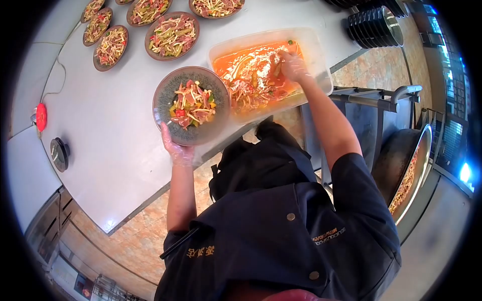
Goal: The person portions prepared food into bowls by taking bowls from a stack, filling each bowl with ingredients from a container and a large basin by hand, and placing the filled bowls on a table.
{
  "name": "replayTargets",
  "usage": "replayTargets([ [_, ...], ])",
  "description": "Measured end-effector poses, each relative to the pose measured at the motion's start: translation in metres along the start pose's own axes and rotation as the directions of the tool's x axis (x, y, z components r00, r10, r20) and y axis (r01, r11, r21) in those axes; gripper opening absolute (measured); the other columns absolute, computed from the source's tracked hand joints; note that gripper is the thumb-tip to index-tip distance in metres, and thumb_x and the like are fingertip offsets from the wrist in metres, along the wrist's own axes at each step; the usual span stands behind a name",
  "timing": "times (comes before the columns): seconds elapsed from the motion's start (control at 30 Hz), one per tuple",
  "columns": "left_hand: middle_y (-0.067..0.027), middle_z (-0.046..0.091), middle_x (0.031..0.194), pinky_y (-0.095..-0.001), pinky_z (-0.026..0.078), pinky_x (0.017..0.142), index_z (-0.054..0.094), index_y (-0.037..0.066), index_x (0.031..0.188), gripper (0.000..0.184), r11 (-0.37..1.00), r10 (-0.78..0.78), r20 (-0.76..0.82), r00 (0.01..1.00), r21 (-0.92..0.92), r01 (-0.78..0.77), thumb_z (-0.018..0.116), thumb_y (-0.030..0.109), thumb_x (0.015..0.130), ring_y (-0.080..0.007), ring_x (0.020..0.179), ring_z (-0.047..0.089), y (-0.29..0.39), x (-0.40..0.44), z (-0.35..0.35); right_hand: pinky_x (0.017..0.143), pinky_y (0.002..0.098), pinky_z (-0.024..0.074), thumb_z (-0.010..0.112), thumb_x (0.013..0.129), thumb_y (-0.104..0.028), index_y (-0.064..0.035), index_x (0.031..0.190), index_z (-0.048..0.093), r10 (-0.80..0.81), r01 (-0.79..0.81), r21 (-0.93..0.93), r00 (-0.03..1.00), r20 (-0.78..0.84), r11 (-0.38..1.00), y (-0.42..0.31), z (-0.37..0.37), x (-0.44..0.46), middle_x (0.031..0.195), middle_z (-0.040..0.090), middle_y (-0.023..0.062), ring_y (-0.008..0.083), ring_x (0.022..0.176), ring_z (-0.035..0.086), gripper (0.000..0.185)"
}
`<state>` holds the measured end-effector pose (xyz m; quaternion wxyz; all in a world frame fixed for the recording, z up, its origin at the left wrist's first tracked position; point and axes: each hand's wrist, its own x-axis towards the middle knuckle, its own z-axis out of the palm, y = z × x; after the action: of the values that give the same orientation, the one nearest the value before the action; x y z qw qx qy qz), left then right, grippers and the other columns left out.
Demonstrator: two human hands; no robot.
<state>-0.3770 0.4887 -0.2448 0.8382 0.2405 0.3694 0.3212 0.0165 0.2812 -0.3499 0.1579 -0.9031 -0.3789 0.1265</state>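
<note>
Your left hand point(176, 149) pinches the lower rim of the plate point(168, 85), left of the frame's centre, likely stiff, breakable and best held there, while your right hand point(292, 66), its grip impossible to tell, dips into probably slippery food point(251, 93) in the upper-centre tub point(317, 62).

A round, speckled grey-green plate point(164, 95) with a brown rim bears a loose central heap point(193, 103) of meat strips, pale slender mushrooms and chopped peppers. Beside it, a translucent rectangular plastic tub point(317, 55) holds glossy orange-red liquid point(233, 70) with similar pieces.
</note>
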Motion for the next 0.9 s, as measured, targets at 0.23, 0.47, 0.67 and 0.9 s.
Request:
replayTargets([
  [0.23, -0.0177, 0.044, 0.156, -0.0579, 0.039, 0.117, 0.036, 0.006, 0.156, 0.076, 1.000, 0.006, 0.061, 0.998, -0.021, -0.005, 0.054, 0.055, 0.100, -0.0377, 0.143, 0.045, -0.002, 0.002, 0.013, 0.092, 0.0473, 0.0539, 0.060, 0.089, -0.020, -0.0012, 0.108, 0.072, -0.212, 0.104, 0.202, 0.737, 0.642, 0.974, -0.048, -0.002, -0.030, 0.098, 0.072, 0.0269, 0.0402, 0.100, 0.069, 0.029],
  [0.47, -0.0177, 0.048, 0.153, -0.0544, 0.042, 0.114, 0.037, 0.005, 0.155, 0.071, 0.998, 0.068, 0.060, 0.996, 0.011, -0.068, 0.053, 0.050, 0.102, -0.0363, 0.138, 0.049, -0.001, -0.001, 0.025, 0.106, 0.0433, 0.0500, 0.052, 0.094, -0.018, -0.0020, 0.138, 0.054, 0.115, -0.124, -0.339, 0.992, -0.046, 0.933, 0.054, -0.006, 0.037, 0.145, 0.054, 0.0208, 0.0329, 0.128, 0.058, 0.046],
  [0.67, -0.0180, 0.047, 0.153, -0.0535, 0.040, 0.117, 0.037, 0.005, 0.154, 0.072, 0.999, 0.035, 0.006, 0.999, -0.001, -0.035, 0.054, 0.051, 0.102, -0.0359, 0.139, 0.048, -0.001, -0.013, 0.014, 0.111, 0.0424, 0.0474, 0.051, 0.095, -0.015, -0.0027, 0.150, 0.044, 0.260, -0.195, -0.335, 0.952, 0.161, 0.922, 0.016, -0.011, 0.021, 0.156, 0.043, 0.0195, 0.0323, 0.141, 0.048, 0.057],
  [0.9, -0.0173, 0.047, 0.153, -0.0537, 0.040, 0.117, 0.038, 0.004, 0.154, 0.073, 0.999, 0.030, -0.004, 1.000, -0.034, -0.030, 0.055, 0.052, 0.101, -0.0354, 0.140, 0.048, -0.006, -0.014, 0.018, 0.109, 0.0439, 0.0482, 0.055, 0.091, -0.017, -0.0008, 0.136, 0.059, 0.231, -0.183, -0.282, 0.962, 0.146, 0.942, 0.027, -0.039, 0.026, 0.138, 0.060, 0.0189, 0.0367, 0.129, 0.058, 0.048],
])
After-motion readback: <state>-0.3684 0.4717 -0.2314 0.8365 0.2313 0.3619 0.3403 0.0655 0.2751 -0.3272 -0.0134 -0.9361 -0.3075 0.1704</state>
